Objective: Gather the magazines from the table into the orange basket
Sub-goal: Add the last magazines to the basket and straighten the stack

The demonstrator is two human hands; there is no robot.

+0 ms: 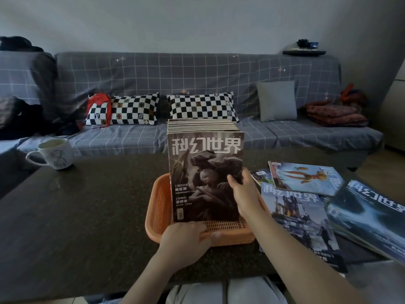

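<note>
Head view: upright magazine stack [206,172] inside orange basket [157,207], right hand [243,191] gripping front cover, left hand [186,240] clasping rim.

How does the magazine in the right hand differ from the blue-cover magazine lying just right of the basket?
The held magazine stands upright in the orange basket; the blue-cover magazine lies flat on the table. The held one has a grey-brown cover, the other a blue one. The right hand grips the first; nothing touches the second. Both show the same large white title.
</note>
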